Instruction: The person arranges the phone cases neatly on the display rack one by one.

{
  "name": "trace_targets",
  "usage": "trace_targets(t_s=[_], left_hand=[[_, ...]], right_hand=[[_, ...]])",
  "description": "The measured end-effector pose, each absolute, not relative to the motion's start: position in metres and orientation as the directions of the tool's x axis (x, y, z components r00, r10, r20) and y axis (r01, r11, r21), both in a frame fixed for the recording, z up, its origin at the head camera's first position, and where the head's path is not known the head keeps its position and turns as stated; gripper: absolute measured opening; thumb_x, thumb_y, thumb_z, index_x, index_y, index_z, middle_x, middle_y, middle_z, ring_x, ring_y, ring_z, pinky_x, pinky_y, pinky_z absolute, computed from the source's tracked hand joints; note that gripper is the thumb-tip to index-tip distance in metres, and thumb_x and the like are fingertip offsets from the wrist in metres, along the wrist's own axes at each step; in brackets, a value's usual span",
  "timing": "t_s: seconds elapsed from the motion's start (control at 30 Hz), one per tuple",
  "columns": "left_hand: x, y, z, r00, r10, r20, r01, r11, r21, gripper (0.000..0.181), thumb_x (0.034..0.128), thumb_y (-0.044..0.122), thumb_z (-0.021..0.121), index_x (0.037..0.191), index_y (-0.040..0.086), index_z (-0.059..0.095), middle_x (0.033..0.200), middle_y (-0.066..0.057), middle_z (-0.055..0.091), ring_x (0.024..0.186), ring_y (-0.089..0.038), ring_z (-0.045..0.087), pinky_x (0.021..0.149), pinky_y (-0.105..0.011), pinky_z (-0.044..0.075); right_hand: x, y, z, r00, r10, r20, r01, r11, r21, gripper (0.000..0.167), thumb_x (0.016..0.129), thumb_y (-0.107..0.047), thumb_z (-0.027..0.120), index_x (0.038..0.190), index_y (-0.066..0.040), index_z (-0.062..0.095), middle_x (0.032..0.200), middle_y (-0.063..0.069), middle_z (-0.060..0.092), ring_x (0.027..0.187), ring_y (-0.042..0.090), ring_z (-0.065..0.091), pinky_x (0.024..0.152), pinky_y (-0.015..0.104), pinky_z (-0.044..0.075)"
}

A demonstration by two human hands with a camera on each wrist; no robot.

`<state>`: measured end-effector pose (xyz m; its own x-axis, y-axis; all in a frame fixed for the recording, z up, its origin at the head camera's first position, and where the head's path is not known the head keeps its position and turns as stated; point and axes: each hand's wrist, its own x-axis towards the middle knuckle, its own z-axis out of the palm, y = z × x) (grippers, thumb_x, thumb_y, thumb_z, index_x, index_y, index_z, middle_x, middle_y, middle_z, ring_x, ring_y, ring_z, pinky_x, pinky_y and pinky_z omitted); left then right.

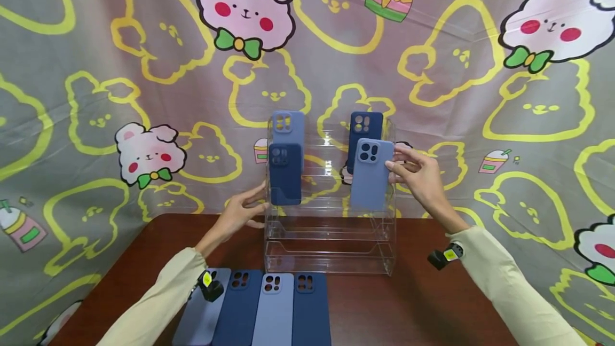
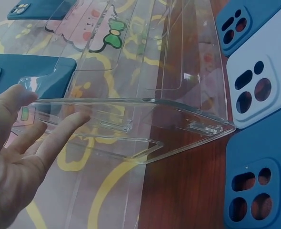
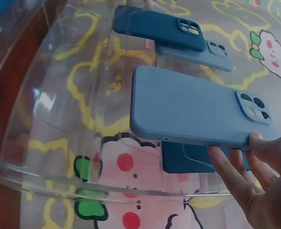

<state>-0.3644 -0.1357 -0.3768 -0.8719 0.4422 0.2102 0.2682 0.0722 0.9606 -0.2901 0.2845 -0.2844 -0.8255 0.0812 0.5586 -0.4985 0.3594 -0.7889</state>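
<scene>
A grey-pink fabric backdrop (image 1: 336,71) printed with yellow outlines, rabbit faces, cake slices and drink cups fills the background. Before it spreads a dark reddish-brown wooden counter (image 1: 418,292), and on that stands a clear tiered display stand (image 1: 331,255). Two pale cream sleeves (image 1: 502,282) reach in from the lower corners.

The left hand (image 1: 240,210) is at the stand's left side, its thumb and fingers extended and apart, grasping nothing; whether the fingertips touch the clear panel is hard to tell. The right hand (image 1: 420,172) pinches a light blue phone case (image 1: 371,180) by its right edge, near the upper end, thumb in front and fingers behind. That case is upright and slightly tilted at the right of the stand, partly covering an upper navy phone case (image 1: 356,138); whether its lower end touches a tier is unclear.

On the stand's left, a periwinkle phone case (image 1: 296,131) stands behind and above a lower navy phone case (image 1: 286,183). A row of four phone cases (image 1: 275,314), alternating light and dark, lies side by side on the counter in front. Smallest are the black wrist cameras (image 1: 444,258), one on each arm.
</scene>
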Motion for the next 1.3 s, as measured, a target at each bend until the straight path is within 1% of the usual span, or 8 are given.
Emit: trace_targets(t_s=[0.17, 0.33, 0.73, 0.87, 1.0, 1.1, 1.2, 1.3], left_hand=[[-0.364, -0.135, -0.377, -0.868, 0.453, 0.206, 0.262, 0.064, 0.963, 0.07, 0.1049, 0.007, 0.064, 0.166, 0.013, 0.03, 0.163, -0.026, 0.038, 0.137, -0.051, 0.052, 0.082, -0.053, 0.066], [-0.364, -0.135, -0.376, -0.869, 0.449, 0.209, 0.267, 0.07, 0.961, 0.07, 0.105, 0.008, 0.064, 0.166, 0.013, 0.03, 0.163, -0.026, 0.038, 0.137, -0.051, 0.052, 0.082, -0.052, 0.066], [-0.364, -0.134, -0.379, -0.88, 0.437, 0.188, 0.247, 0.082, 0.965, 0.07, 0.1043, 0.009, 0.065, 0.165, 0.011, 0.031, 0.164, -0.024, 0.038, 0.138, -0.049, 0.052, 0.082, -0.051, 0.066], [-0.364, -0.134, -0.379, -0.875, 0.443, 0.197, 0.25, 0.064, 0.966, 0.07, 0.1048, 0.007, 0.064, 0.165, 0.009, 0.03, 0.166, -0.024, 0.034, 0.139, -0.05, 0.05, 0.083, -0.052, 0.066], [-0.363, -0.135, -0.378, -0.875, 0.446, 0.189, 0.247, 0.077, 0.966, 0.069, 0.1052, 0.007, 0.063, 0.165, 0.008, 0.03, 0.166, -0.025, 0.033, 0.139, -0.052, 0.049, 0.084, -0.052, 0.066], [-0.363, -0.135, -0.378, -0.88, 0.435, 0.189, 0.249, 0.087, 0.965, 0.068, 0.105, 0.007, 0.063, 0.165, 0.008, 0.031, 0.165, -0.026, 0.035, 0.139, -0.053, 0.048, 0.083, -0.051, 0.066], [-0.363, -0.135, -0.377, -0.885, 0.427, 0.188, 0.245, 0.083, 0.966, 0.068, 0.1047, 0.007, 0.064, 0.164, 0.007, 0.031, 0.165, -0.025, 0.036, 0.139, -0.052, 0.049, 0.083, -0.051, 0.066], [-0.363, -0.135, -0.376, -0.891, 0.418, 0.177, 0.234, 0.088, 0.968, 0.069, 0.1043, 0.008, 0.065, 0.164, 0.009, 0.032, 0.165, -0.023, 0.037, 0.138, -0.049, 0.052, 0.082, -0.05, 0.066]], right_hand=[[-0.306, 0.287, -0.277, -0.784, 0.088, 0.615, -0.537, 0.403, -0.742, 0.055, 0.098, -0.009, 0.075, 0.15, -0.003, 0.057, 0.106, 0.01, 0.068, 0.081, 0.002, 0.073, 0.07, 0.026, 0.066], [-0.321, 0.294, -0.274, -0.746, 0.063, 0.663, -0.584, 0.417, -0.697, 0.056, 0.098, -0.002, 0.072, 0.151, -0.003, 0.056, 0.106, 0.018, 0.065, 0.081, 0.001, 0.072, 0.07, 0.026, 0.066], [-0.334, 0.297, -0.279, -0.736, 0.085, 0.672, -0.603, 0.372, -0.706, 0.053, 0.099, -0.002, 0.071, 0.149, -0.001, 0.057, 0.105, 0.015, 0.066, 0.078, 0.001, 0.072, 0.071, 0.025, 0.066], [-0.333, 0.294, -0.284, -0.755, 0.039, 0.654, -0.57, 0.454, -0.685, 0.054, 0.099, -0.002, 0.071, 0.15, -0.002, 0.056, 0.111, 0.021, 0.065, 0.079, 0.002, 0.071, 0.067, 0.021, 0.065], [-0.329, 0.288, -0.292, -0.785, 0.011, 0.619, -0.522, 0.527, -0.671, 0.053, 0.098, -0.005, 0.073, 0.149, -0.008, 0.059, 0.112, 0.024, 0.066, 0.077, 0.01, 0.072, 0.064, 0.03, 0.066], [-0.329, 0.283, -0.298, -0.778, 0.01, 0.628, -0.524, 0.541, -0.658, 0.051, 0.098, -0.004, 0.073, 0.147, -0.01, 0.062, 0.108, 0.025, 0.069, 0.076, 0.026, 0.076, 0.062, 0.035, 0.067], [-0.33, 0.28, -0.3, -0.74, 0.017, 0.673, -0.538, 0.585, -0.607, 0.05, 0.097, 0.0, 0.073, 0.145, -0.006, 0.063, 0.104, 0.027, 0.07, 0.078, 0.04, 0.076, 0.058, 0.028, 0.065], [-0.33, 0.278, -0.3, -0.709, 0.031, 0.705, -0.523, 0.647, -0.554, 0.049, 0.095, 0.005, 0.073, 0.143, -0.001, 0.063, 0.1, 0.03, 0.071, 0.079, 0.045, 0.075, 0.056, 0.021, 0.063]])
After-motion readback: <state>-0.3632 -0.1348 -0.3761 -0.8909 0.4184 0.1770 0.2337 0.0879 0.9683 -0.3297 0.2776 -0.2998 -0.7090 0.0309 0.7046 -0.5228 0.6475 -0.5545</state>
